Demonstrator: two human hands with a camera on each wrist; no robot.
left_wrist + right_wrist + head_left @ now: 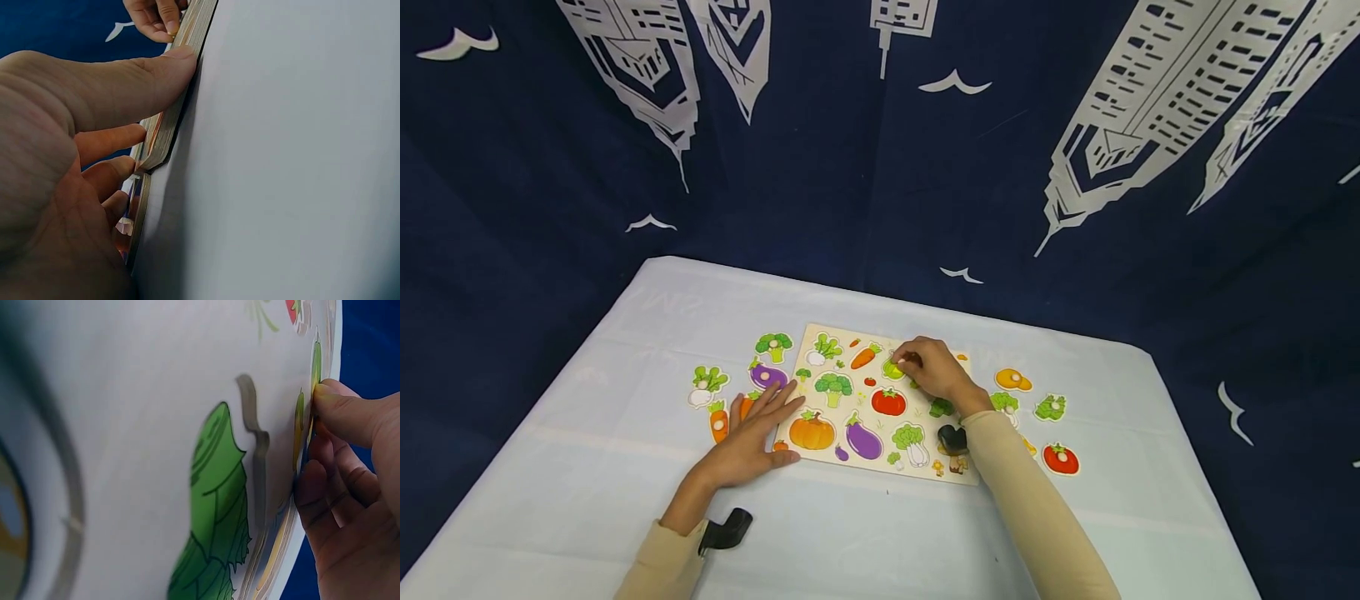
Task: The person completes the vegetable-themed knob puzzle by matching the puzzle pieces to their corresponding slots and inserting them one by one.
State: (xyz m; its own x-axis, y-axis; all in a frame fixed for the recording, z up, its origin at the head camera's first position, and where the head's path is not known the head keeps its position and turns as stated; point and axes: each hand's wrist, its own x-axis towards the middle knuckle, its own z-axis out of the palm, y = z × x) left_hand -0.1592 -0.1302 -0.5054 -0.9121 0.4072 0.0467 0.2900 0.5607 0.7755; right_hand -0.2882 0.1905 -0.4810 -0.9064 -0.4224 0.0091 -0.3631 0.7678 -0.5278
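A wooden vegetable puzzle board (811, 332) lies flat on the table. My left hand (745, 446) rests at its left edge, fingers spread and the thumb along the near corner; in the left wrist view the thumb (137, 87) touches the board's side. Over the upper middle of the board, my right hand (934, 368) pinches a green puzzle piece (892, 369) between thumb and fingertips. The right wrist view shows this green piece (316, 362) edge-on at the board's surface, so its exact vegetable cannot be told. Beside the left fingers lies a pumpkin piece (746, 407), partly hidden.
Left of the board lie broccoli (773, 346), eggplant (767, 375), radish (706, 386) and carrot (718, 422) pieces. On the right are potato (1012, 380), lettuce (1050, 407) and tomato (1061, 459) pieces, with a leafy cabbage piece (1004, 405) near the right sleeve.
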